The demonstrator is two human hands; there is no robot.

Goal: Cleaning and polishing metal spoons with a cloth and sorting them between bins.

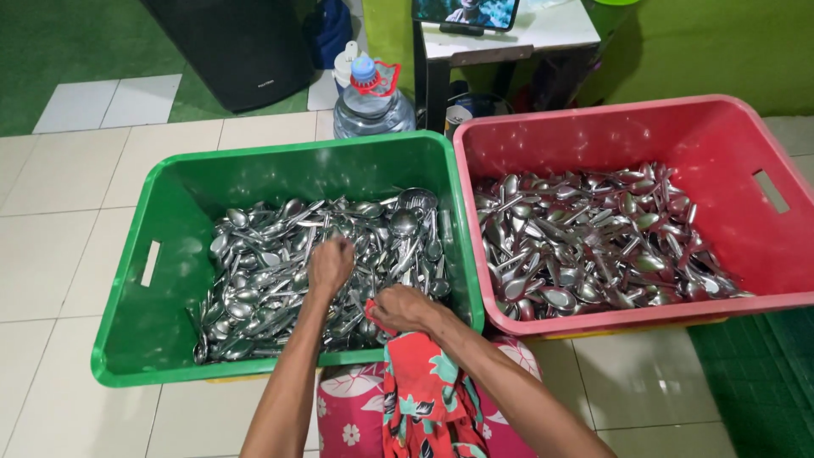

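Hands in green crate (136,280), frame centre-left.
Left hand (330,263) closed in a fist on spoons (254,288); grasped spoon's axis cannot be told. Right hand (405,307) clenches a red floral cloth (424,390). Heaped spoons point every way. Red crate (763,246) at right.

The green plastic crate (161,254) and red plastic crate (763,246) stand touching, both open above, leaving free reach onto the heaped metal spoons (585,237). Behind them a clear plastic water bottle (371,106) blocks the gap.
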